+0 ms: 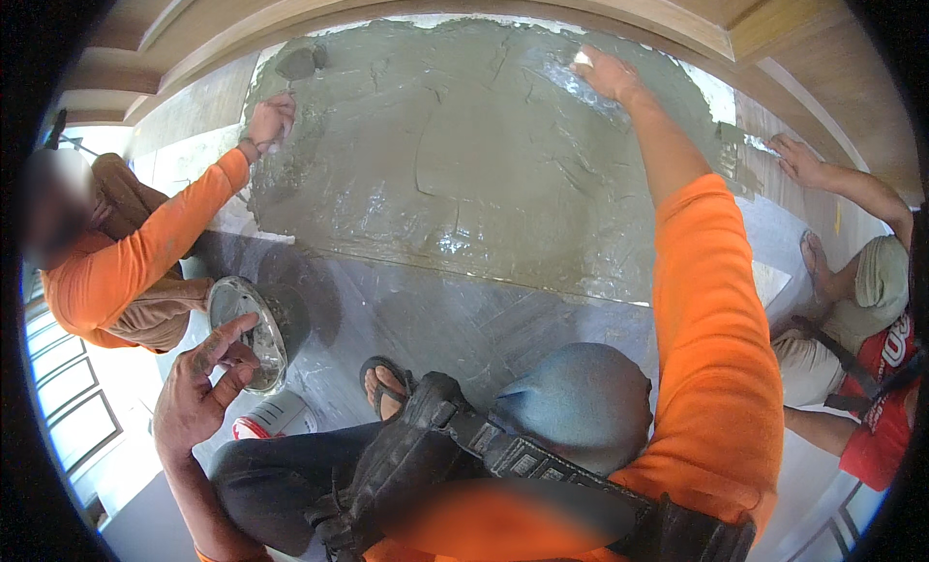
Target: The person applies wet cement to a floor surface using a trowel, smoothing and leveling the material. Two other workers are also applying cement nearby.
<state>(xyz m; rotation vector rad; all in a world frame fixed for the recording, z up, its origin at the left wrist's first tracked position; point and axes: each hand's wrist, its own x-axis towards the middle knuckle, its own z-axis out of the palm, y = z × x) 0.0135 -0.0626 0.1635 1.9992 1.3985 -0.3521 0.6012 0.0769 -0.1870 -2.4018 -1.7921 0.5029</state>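
Note:
My right hand (605, 73) is wrapped round the pale handle of a metal trowel (556, 78), its blade resting on a wide layer of wet grey mortar (455, 156) near the far edge. My left hand (208, 378) is raised beside a grey bucket (274, 296) with a mortar-smeared rim, its fingers bent but apart, with nothing visible in them. A white and red container (271, 417) lies just right of that hand, below the bucket.
An orange-sleeved co-worker (135, 281) crouches at left, reaching a small trowel (300, 64) into the mortar. A second co-worker (852, 340) at right holds a scraper (745, 141) at the mortar's edge. Wooden panelling (639, 11) borders the far side.

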